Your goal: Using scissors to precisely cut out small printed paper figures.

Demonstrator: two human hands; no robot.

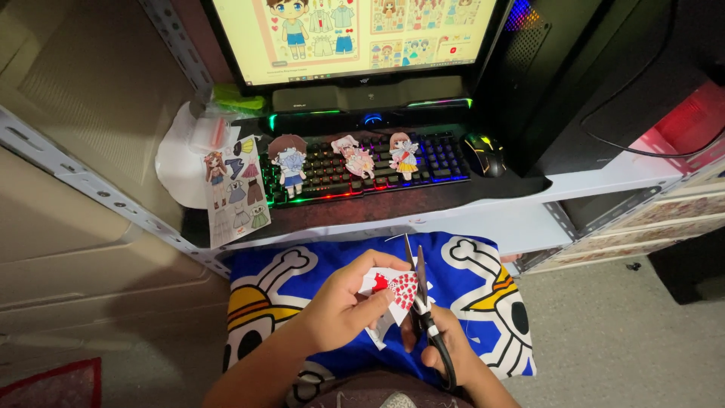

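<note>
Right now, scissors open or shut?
Nearly shut. The scissors in the right hand show two blades almost together, points up, against the paper cutout held by the left hand.

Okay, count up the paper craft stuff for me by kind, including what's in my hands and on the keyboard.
Cut-out paper dolls on the backlit black keyboard: 3
Printed doll-clothes sheet: 1
Red-and-white paper piece in the left hand: 1
Black-handled scissors in the right hand: 1
Total: 6

three paper dolls (289, 162), one scissors (420, 291), one keyboard (438, 159), one mouse (483, 154)
</note>
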